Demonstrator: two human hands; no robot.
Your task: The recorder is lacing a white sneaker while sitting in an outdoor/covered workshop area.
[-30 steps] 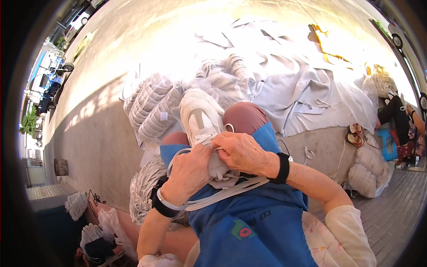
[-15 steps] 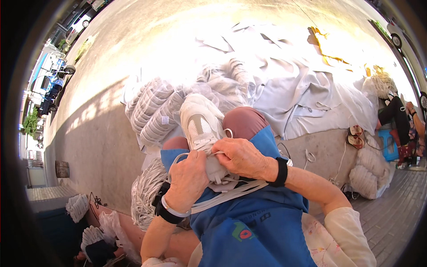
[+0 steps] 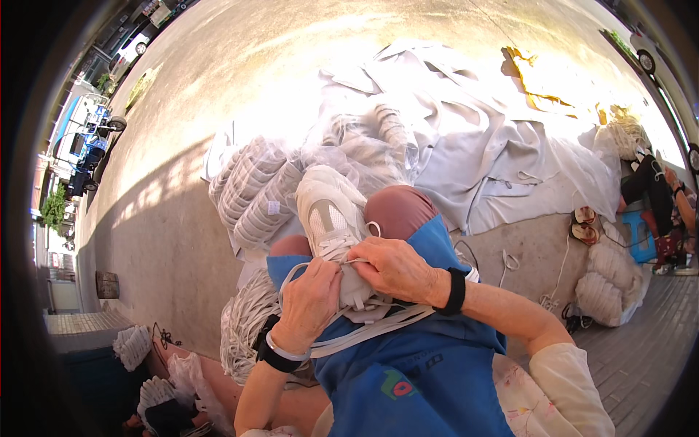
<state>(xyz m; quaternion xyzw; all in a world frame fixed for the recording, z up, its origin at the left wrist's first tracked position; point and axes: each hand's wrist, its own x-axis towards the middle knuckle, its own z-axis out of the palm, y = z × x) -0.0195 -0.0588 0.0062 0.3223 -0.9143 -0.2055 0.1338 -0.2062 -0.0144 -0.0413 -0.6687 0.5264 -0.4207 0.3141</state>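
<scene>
A white sneaker (image 3: 331,200) with grey trim and mesh rests on my lap between my knees, its toe pointing away from me. My left hand (image 3: 312,298) is closed on a flat white shoelace at the left side of the laced part. Opposite it, my right hand (image 3: 399,271) pinches a lace over the eyelets, with a small loop standing up beside the fingers. Several long loose laces (image 3: 375,320) lie across my blue apron (image 3: 408,364) below the shoe's heel. My fingertips hide part of the lacing.
A heap of white laces (image 3: 247,328) sits left of my lap. Beyond my knees are plastic-wrapped bundles of shoes (image 3: 258,189) on a pale sheet (image 3: 502,160). To the right are a wrapped bundle (image 3: 608,280), a blue stool (image 3: 641,237) and another seated person (image 3: 659,197).
The view has shifted slightly, so the shoe and bundles sit a little lower. Both hands stay at the laces with almost the same grip.
</scene>
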